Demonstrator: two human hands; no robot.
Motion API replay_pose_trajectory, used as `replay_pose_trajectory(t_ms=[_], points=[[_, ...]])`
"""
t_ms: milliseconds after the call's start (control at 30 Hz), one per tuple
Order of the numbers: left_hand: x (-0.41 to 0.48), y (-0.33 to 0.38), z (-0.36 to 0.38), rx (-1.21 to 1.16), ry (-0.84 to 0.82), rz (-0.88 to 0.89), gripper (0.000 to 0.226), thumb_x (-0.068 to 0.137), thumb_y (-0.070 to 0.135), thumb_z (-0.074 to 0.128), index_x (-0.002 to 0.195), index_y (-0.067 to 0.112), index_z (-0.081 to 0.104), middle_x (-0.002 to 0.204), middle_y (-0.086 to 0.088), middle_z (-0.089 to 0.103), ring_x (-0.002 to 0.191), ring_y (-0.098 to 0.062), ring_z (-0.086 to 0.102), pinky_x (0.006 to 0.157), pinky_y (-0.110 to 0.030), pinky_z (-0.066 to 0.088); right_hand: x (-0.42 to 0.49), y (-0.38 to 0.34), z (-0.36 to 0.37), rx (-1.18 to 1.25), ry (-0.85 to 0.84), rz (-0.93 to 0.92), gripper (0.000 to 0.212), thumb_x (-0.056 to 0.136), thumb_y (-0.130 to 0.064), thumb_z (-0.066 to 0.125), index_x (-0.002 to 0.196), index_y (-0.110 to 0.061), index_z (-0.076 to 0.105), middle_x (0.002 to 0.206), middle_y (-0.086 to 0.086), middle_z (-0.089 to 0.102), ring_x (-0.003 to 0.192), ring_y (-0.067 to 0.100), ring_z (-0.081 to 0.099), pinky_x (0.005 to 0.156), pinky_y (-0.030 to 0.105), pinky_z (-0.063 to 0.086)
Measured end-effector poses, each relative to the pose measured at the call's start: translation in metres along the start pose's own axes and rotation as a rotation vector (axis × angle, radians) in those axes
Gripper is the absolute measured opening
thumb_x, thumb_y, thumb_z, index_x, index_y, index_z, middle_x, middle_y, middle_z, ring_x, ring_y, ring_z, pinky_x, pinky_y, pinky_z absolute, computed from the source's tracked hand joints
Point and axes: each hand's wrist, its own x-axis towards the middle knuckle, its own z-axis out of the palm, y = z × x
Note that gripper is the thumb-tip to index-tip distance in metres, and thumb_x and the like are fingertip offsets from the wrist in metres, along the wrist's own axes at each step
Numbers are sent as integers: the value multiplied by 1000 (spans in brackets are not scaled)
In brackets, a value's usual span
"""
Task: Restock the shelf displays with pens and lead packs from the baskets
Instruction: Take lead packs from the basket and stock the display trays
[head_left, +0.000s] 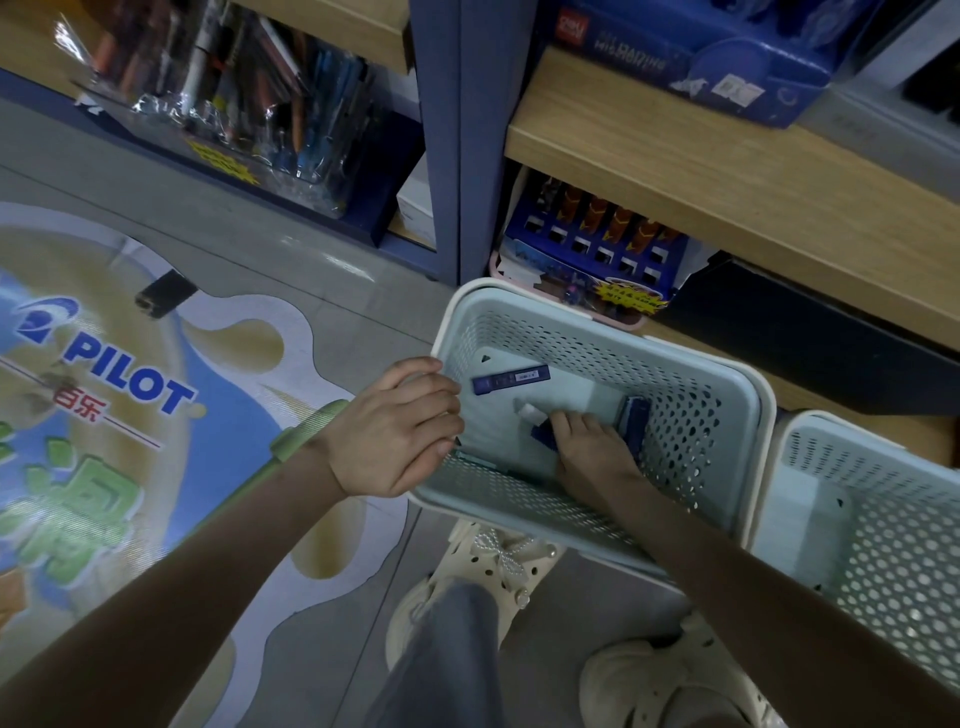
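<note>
Both hands at the pale basket.
Left hand grips its rim; right hand pinches 1 blue lead pack (2nd pack lies nearby).

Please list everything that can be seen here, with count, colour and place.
first basket: one, pale green-blue, on the floor.
second basket: one, same colour, right of it.
lead packs: three seen, dark blue, inside first basket.
display box: one, blue, orange pens, under wooden shelf.
pen holder: one, clear, mixed pens, upper left.
floor sticker: one, blue and cream, left floor.
shoes: two, cream, bottom.
left hand: grips first basket's rim.
right hand: inside first basket, fingertips on a lead pack.
</note>
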Motion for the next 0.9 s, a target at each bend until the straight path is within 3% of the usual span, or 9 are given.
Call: replay_pose_trajectory(t_ms=[133,233,267,367,500,567,667,733,900], points=[[-1,0,-2,12,2,10,42,99,23,34,87,7,71,92,-8,67,100,-28,63,110,-42,32,3,-3,-4,-103,29,-14,53,77,-18,69,124,-6,46,118,15,57,107,30,56,86,36,46],[0,2,-2,22,-4,16,38,98,23,37,91,6,71,94,-8,67,100,-28,63,110,-41,33,5,0,-5,-100,141,-44,65,31,-12,91,90,-4,65,74,11,65,63,27,64,52,30,52],[0,3,-2,18,1,-3,37,98,23,39,94,5,71,96,-9,68,101,-27,63,110,-41,34,4,0,-8,-41,218,-66,65,29,-7,91,89,-3,66,71,11,64,60,26,64,49,30,52],[1,11,-4,-122,49,-203,40,96,34,48,119,3,61,120,-12,64,120,-25,54,111,-40,34,-6,-8,-33,246,438,-184,54,61,-4,84,109,-2,59,87,12,67,76,25,66,64,31,55],[19,34,-12,-571,74,-581,79,85,52,59,149,22,23,152,-1,31,144,-15,25,117,-24,20,-25,-43,-91,749,505,-250,35,93,-29,51,124,-14,43,106,8,63,91,15,60,78,26,50],[30,41,-13,-666,106,-603,65,89,56,54,144,26,33,149,3,36,142,-8,29,114,-19,23,-30,-59,-110,863,487,-325,37,94,-34,48,126,-17,41,113,9,62,100,18,61,84,28,49],[36,47,-18,-805,188,-748,29,87,60,52,108,40,53,111,7,60,107,16,50,90,-5,36,-31,-70,-127,1001,463,-366,34,95,-21,53,123,-30,35,120,-3,57,112,5,55,92,18,46],[34,49,-18,-919,242,-858,23,84,52,54,99,36,58,97,10,65,95,14,57,84,-7,41,-29,-70,-133,1013,452,-388,41,95,-10,55,120,-34,35,118,-8,56,112,0,53,93,17,45],[27,54,-15,-1016,324,-853,30,89,56,53,114,43,64,121,25,63,119,-4,57,101,-21,43,-20,-71,-133,799,512,-466,40,92,-11,55,122,-30,36,114,14,62,104,14,53,85,20,40]])
